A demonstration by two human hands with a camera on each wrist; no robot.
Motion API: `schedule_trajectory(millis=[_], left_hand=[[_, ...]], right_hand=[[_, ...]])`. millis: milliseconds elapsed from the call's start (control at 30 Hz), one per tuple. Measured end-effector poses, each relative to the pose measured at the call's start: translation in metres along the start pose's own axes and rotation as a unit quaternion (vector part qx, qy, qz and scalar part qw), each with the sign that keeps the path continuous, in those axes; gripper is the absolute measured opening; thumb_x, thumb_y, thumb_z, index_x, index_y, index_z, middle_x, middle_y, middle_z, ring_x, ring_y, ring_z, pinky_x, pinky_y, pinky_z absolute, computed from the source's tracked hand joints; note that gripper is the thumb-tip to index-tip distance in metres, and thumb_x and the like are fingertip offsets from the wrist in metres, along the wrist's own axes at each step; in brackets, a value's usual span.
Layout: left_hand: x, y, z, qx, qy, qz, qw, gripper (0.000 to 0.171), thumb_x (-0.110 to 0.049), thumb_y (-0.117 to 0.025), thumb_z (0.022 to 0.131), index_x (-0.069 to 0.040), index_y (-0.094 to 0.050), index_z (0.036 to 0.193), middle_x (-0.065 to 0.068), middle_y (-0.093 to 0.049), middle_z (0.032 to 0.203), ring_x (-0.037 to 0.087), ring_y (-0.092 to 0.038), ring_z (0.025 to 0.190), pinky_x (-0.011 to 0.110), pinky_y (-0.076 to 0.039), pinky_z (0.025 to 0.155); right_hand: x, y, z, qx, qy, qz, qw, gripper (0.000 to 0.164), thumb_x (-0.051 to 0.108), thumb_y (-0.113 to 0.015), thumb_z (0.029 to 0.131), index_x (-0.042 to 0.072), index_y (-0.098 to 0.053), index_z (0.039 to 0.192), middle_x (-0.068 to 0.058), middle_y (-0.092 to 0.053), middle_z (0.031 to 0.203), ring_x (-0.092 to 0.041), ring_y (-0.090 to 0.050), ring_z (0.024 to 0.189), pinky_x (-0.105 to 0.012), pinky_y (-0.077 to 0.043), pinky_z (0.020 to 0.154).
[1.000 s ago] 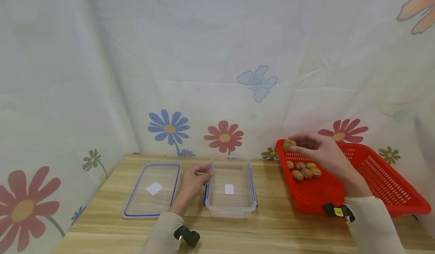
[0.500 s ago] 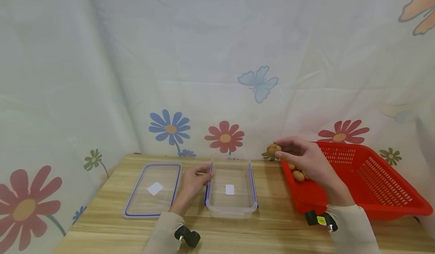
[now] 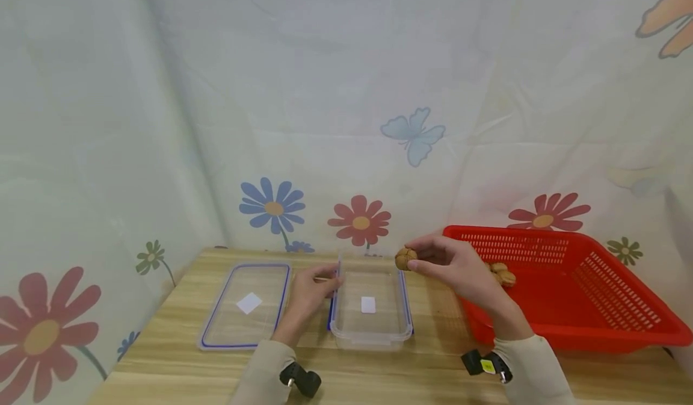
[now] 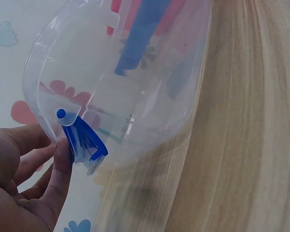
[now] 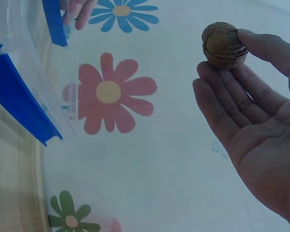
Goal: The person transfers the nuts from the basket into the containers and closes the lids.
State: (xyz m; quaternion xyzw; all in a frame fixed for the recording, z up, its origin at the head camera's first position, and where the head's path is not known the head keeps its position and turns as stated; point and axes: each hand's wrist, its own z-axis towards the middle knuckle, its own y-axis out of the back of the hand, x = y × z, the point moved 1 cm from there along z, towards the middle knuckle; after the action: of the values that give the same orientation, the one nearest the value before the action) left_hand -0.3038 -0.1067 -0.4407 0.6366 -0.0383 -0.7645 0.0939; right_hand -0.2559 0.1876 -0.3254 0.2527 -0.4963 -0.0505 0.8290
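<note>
In the head view my right hand (image 3: 452, 269) holds a brown walnut (image 3: 406, 259) just above the right side of a clear plastic container (image 3: 370, 337). The right wrist view shows the thumb on one side of the walnut (image 5: 224, 46) and fingertips under it. At the container's left side is my left hand (image 3: 310, 293). Its thumb and fingers pinch the rim near a blue clip (image 4: 84, 140) in the left wrist view. A white label (image 3: 368, 305) shows within the container's outline. More walnuts (image 3: 503, 275) lie in the red basket, partly hidden behind my right hand.
The red plastic basket (image 3: 557, 327) with slotted walls stands at the right on the wooden table (image 3: 433, 372). Flat at the left lies a clear lid (image 3: 227, 324) with a blue seal and a white label. A flower-printed cloth (image 3: 303, 92) hangs behind the table.
My right hand has carried the walnut leftward and down, from over the basket to beside the container's rim. The left hand keeps its place on the container.
</note>
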Motion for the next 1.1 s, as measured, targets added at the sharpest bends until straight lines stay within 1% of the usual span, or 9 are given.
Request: schedule_trajectory(millis=[133, 200, 433, 567, 700, 833, 967, 1100], left_hand=[[0.001, -0.001, 0.0, 0.001, 0.0, -0.002, 1.0, 0.034, 0.003, -0.08, 0.091, 0.008, -0.074, 0.124, 0.017, -0.075, 0.101, 0.022, -0.075, 0.084, 0.035, -0.066, 0.073], [0.001, -0.002, 0.0, 0.003, 0.0, -0.005, 1.0, 0.034, 0.003, -0.08, 0.091, 0.008, -0.074, 0.124, 0.017, -0.075, 0.101, 0.022, -0.075, 0.085, 0.035, -0.066, 0.074], [0.001, -0.002, -0.001, 0.003, 0.0, -0.002, 1.0, 0.033, 0.003, -0.08, 0.092, 0.009, -0.074, 0.124, 0.019, -0.075, 0.103, 0.024, -0.075, 0.086, 0.033, -0.066, 0.073], [0.0, -0.001, -0.002, 0.004, -0.002, -0.004, 1.0, 0.033, 0.001, -0.08, 0.092, 0.009, -0.074, 0.123, 0.02, -0.075, 0.104, 0.025, -0.076, 0.087, 0.033, -0.066, 0.073], [0.002, 0.0, -0.003, 0.007, 0.001, -0.004, 1.0, 0.034, -0.002, -0.081, 0.093, 0.007, -0.074, 0.124, 0.018, -0.075, 0.106, 0.026, -0.076, 0.088, 0.033, -0.066, 0.074], [0.002, 0.001, -0.003, 0.012, 0.0, -0.002, 0.9999, 0.033, -0.004, -0.081, 0.094, 0.005, -0.074, 0.125, 0.018, -0.076, 0.108, 0.029, -0.077, 0.089, 0.033, -0.066, 0.075], [0.001, 0.002, -0.003, 0.016, -0.002, -0.002, 0.9999, 0.034, -0.003, -0.08, 0.094, 0.005, -0.074, 0.126, 0.019, -0.075, 0.109, 0.036, -0.077, 0.093, 0.033, -0.066, 0.076], [0.001, 0.002, -0.004, 0.019, -0.002, -0.005, 0.9998, 0.034, -0.004, -0.079, 0.095, 0.006, -0.073, 0.127, 0.02, -0.075, 0.11, 0.04, -0.076, 0.096, 0.034, -0.066, 0.076]], right_hand=[[-0.001, -0.011, 0.001, 0.022, -0.009, 0.007, 1.0, 0.031, 0.015, -0.079, 0.098, 0.004, -0.072, 0.126, -0.009, -0.075, 0.115, -0.025, -0.072, 0.103, -0.028, -0.062, 0.089], [-0.001, -0.016, 0.002, 0.032, -0.006, 0.009, 0.999, 0.031, 0.014, -0.078, 0.098, 0.002, -0.072, 0.127, -0.01, -0.075, 0.116, -0.026, -0.072, 0.104, -0.028, -0.062, 0.089], [-0.008, -0.037, 0.005, 0.064, -0.009, 0.0, 0.998, 0.033, 0.019, -0.079, 0.099, 0.004, -0.072, 0.128, -0.006, -0.075, 0.115, -0.023, -0.072, 0.103, -0.027, -0.061, 0.09], [-0.011, -0.052, 0.008, 0.082, 0.0, 0.012, 0.997, 0.033, 0.016, -0.079, 0.099, 0.002, -0.072, 0.127, -0.006, -0.075, 0.113, -0.023, -0.072, 0.101, -0.028, -0.062, 0.09], [-0.018, -0.065, 0.01, 0.097, 0.001, 0.005, 0.995, 0.032, 0.014, -0.08, 0.098, 0.001, -0.072, 0.126, -0.005, -0.074, 0.112, -0.022, -0.072, 0.1, -0.027, -0.061, 0.09], [-0.026, -0.075, 0.01, 0.105, -0.007, 0.004, 0.994, 0.03, 0.011, -0.08, 0.097, -0.001, -0.072, 0.124, -0.006, -0.074, 0.111, -0.021, -0.071, 0.099, -0.026, -0.061, 0.089], [-0.033, -0.084, 0.011, 0.12, -0.01, 0.011, 0.993, 0.029, 0.009, -0.079, 0.097, -0.002, -0.072, 0.123, -0.009, -0.075, 0.112, -0.024, -0.071, 0.101, -0.028, -0.061, 0.091], [-0.039, -0.092, 0.011, 0.133, -0.014, -0.007, 0.991, 0.028, 0.011, -0.08, 0.097, 0.001, -0.073, 0.123, -0.007, -0.074, 0.115, -0.022, -0.071, 0.102, -0.032, -0.061, 0.094]])
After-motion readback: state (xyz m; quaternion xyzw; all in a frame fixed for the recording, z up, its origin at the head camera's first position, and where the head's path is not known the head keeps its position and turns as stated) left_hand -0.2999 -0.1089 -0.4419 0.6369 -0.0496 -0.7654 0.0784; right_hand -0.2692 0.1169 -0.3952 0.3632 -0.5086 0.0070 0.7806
